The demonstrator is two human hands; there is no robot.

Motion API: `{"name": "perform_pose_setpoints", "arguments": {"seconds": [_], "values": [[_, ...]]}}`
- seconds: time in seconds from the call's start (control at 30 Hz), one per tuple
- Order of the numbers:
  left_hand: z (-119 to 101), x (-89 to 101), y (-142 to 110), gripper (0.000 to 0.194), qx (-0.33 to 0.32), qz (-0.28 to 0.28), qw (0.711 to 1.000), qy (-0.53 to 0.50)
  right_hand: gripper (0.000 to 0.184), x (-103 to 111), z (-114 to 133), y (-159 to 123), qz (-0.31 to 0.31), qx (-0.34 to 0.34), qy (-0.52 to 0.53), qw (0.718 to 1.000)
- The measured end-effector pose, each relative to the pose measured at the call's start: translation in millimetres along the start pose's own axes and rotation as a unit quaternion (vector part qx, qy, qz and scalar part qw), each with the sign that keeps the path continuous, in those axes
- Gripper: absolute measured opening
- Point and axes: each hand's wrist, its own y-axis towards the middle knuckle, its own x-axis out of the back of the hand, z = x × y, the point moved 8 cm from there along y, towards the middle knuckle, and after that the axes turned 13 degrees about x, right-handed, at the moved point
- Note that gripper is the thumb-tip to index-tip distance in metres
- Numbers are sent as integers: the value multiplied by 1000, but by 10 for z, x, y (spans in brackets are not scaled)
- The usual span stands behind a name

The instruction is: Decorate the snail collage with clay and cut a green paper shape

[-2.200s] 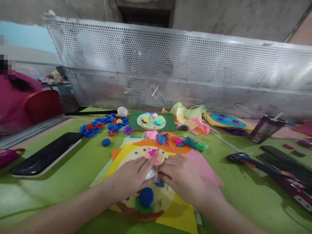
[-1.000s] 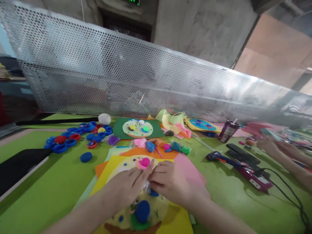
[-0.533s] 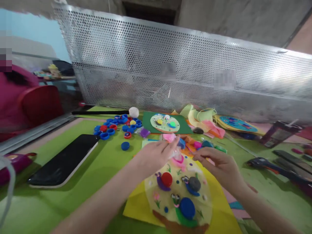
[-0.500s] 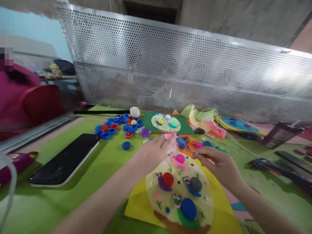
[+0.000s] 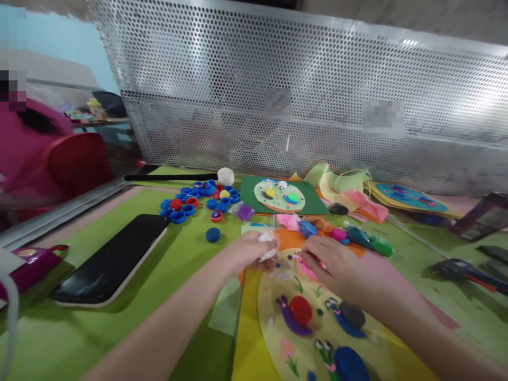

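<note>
My left hand (image 5: 254, 248) is closed around a small white lump in clear plastic (image 5: 267, 246), probably modelling clay, left of the artwork's top edge. My right hand (image 5: 333, 262) hovers over or rests on the top of the cream round picture (image 5: 273, 317); its fingers are bent together by the pink snail (image 5: 307, 267), partly covering it. Whatever they pinch, if anything, is hidden. Lower on the picture are a snail with a red cap shell (image 5: 300, 310), one with a grey shell (image 5: 352, 315) and one with a dark blue cap (image 5: 351, 365). Yellow card (image 5: 250, 338) lies beneath.
Wrapped clay packs, among them a green one (image 5: 381, 246), lie behind the picture. Blue and red bottle caps (image 5: 188, 210), a phone (image 5: 115, 259) and a purple glue gun (image 5: 34, 267) are leftward. A finished snail picture (image 5: 280, 196) stands behind; a dark tool (image 5: 456, 270) lies right.
My left hand has drawn back toward me and left with the white lump. My right hand has come in over the pink snail. The view has shifted, with the picture lower and further right.
</note>
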Motion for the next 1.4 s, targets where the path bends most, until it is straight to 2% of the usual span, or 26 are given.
{"name": "perform_pose_setpoints", "arguments": {"seconds": [0.1,0.23,0.33,0.47,0.53,0.67,0.77,0.97,1.2,1.27,1.4], "values": [[1,-45,-58,11,18,13,1000,-14,18,-21,21,-39,12,-4,49,999],[-39,61,10,11,-13,-38,999,-10,14,-81,-17,-86,-12,-10,125,992],[-34,90,84,13,-23,-52,998,10,18,-153,-28,-99,-26,12,142,990],[-45,55,76,10,-7,-42,999,30,23,-231,27,-99,-8,55,113,992],[-51,35,38,8,9,-33,999,38,23,-217,48,-99,-20,60,122,991],[-19,2,-22,5,39,-9,998,49,21,-174,37,-101,-42,10,150,988],[6,-17,-21,3,33,6,998,54,20,-168,82,-102,-34,4,121,992],[28,1,15,8,46,-14,997,64,34,-207,246,-117,-5,90,2,996],[41,1,15,6,54,-16,997,58,39,-143,372,-111,5,169,-71,983],[40,0,24,7,46,-13,997,62,40,-118,370,-121,4,171,-61,983],[41,7,32,8,47,-13,997,65,47,-84,305,-146,9,135,-25,990]]}}
